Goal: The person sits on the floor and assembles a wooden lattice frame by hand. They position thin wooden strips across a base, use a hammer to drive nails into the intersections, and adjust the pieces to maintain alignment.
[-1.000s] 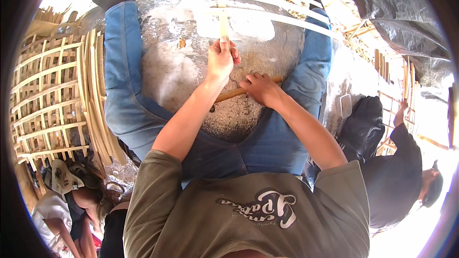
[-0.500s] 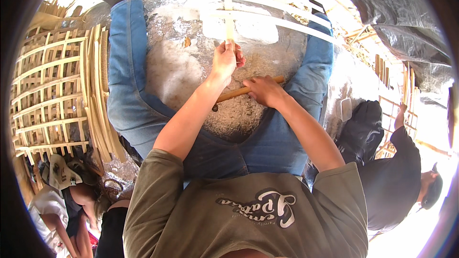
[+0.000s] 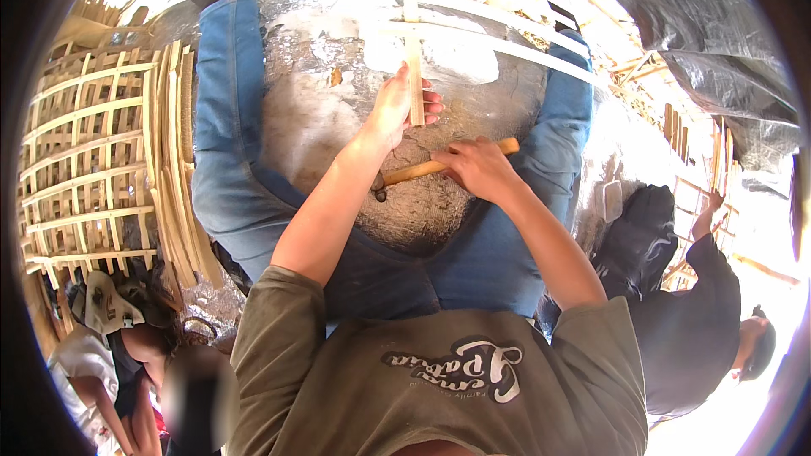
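Between my spread legs, my left hand [image 3: 395,108] holds a pale bamboo strip [image 3: 416,97] that lies across its fingers, the thumb along its left side. The strip's near end sticks out below the fingers, and its far part runs up to thin crossing slats [image 3: 490,40]. My right hand [image 3: 480,167] is wrapped round the wooden handle of a hammer [image 3: 414,171]. The hammer lies slanted low over the silvery, worn surface, its small dark head at the left, near my left forearm.
At the left stands a woven bamboo lattice panel [image 3: 84,152] beside a bundle of upright strips [image 3: 173,169]. People sit at the lower left and at the right, the latter in a dark shirt [image 3: 688,321]. A black bag [image 3: 638,241] and dark plastic sheeting [image 3: 710,34] are at the right.
The strip has come nearer and now lies across my left fingers, its end below them; before, the fingers pinched it at the end. My right hand keeps the hammer, tilted a little more.
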Tool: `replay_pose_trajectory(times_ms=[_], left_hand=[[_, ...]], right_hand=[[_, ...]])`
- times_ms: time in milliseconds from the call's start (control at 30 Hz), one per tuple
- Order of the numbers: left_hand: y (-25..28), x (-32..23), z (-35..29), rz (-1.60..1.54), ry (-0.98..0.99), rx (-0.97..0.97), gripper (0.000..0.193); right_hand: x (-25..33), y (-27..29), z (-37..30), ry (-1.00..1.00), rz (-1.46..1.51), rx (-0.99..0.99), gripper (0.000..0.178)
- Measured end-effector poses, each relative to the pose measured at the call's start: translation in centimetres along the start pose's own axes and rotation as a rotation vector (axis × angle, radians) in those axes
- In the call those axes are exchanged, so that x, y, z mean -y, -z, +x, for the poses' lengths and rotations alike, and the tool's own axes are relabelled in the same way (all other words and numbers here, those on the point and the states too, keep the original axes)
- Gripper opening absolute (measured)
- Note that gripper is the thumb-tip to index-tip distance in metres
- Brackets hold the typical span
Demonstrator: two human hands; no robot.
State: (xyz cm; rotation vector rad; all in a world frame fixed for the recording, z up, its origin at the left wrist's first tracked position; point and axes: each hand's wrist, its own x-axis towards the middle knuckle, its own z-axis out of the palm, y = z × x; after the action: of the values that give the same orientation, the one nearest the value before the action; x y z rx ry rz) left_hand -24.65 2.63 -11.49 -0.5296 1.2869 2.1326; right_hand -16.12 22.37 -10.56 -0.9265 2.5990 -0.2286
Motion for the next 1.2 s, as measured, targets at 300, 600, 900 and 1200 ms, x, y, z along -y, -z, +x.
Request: replay_pose_trajectory(times_ms=[300, 600, 900, 1200], left_hand=[[4.3, -6.6, -2.6, 0.817, -0.079, -0.040, 0.065], [2.7, -4.1, -1.3, 0.625, -0.129, -0.098, 0.049], [-1.3, 2.0, 0.2, 0.040, -0.178, -0.128, 0.042], [-0.8, 2.8, 1.3, 0.090, -0.347, -0.001, 0.039]], right_hand=[[2.6, 7.3, -6.2, -0.181, 0.142, -0.040, 0.027], [3.1, 6.7, -8.7, -0.379, 1.706, -0.115, 0.031], [0.9, 5.1, -5.0, -0.527, 2.593, -0.701, 0.032], [-5.7, 2.9, -3.6, -0.572, 2.888, -0.596, 0.031]])
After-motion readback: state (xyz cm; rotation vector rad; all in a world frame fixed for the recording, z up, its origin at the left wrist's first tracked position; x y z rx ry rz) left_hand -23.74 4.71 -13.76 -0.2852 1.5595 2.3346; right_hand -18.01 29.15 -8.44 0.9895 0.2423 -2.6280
